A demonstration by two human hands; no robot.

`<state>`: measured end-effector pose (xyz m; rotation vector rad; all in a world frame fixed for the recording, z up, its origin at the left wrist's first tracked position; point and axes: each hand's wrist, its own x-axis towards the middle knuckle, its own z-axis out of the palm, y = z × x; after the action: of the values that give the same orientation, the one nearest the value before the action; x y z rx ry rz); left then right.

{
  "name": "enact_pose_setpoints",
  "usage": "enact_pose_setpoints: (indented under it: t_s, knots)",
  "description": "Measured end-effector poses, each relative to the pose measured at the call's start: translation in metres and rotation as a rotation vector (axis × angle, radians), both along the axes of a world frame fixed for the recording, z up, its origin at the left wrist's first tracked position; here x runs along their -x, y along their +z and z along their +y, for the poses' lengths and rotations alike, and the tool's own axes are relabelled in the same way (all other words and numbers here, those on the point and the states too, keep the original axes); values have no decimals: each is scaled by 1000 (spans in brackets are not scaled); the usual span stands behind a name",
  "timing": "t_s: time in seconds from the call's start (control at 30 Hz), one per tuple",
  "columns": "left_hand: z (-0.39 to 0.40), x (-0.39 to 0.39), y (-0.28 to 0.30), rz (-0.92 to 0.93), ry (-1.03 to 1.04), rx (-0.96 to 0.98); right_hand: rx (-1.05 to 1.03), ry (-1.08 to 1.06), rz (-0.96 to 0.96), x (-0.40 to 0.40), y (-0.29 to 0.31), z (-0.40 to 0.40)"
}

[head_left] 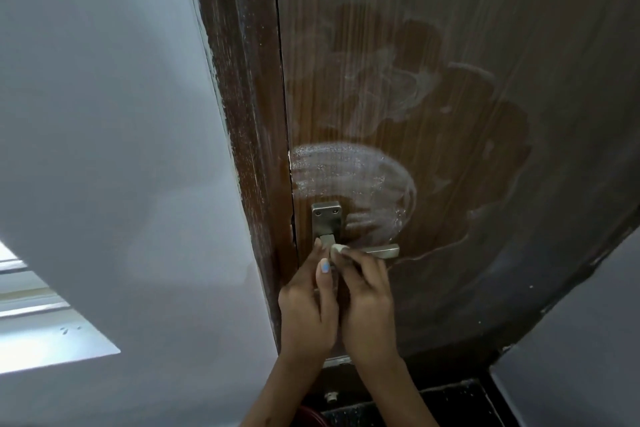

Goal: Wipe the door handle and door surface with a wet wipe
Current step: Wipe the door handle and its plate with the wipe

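Note:
A brown wooden door [450, 45] fills the upper right, marked with whitish wet smears and darker damp patches. Its metal lever door handle [384, 251] sticks out to the right from a backplate [326, 218]. My right hand [367, 298] pinches a small whitish wet wipe [338, 248] against the lever near its pivot. My left hand [306, 298] is curled around the handle's neck and lower plate, thumb pointing up. The lower part of the plate is hidden behind my hands.
The dark door frame [242, 114], speckled with white paint, runs along the door's left edge. A grey wall [104, 114] lies to the left with a bright window [41, 340] low down. A dark speckled floor [433, 406] shows at the bottom.

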<state>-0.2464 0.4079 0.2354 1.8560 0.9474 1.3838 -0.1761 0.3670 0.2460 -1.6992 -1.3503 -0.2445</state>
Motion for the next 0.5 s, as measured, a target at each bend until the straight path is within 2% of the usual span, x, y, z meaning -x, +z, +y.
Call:
enact_pose_setpoints:
  t_s: [0.2,0.5]
  knots:
    - [2,-4,1,44,78,-145,86,-1,-92,-21,14,-6]
    - [1,-5,4,72,90,-145,202,95,-101,-34,28,-6]
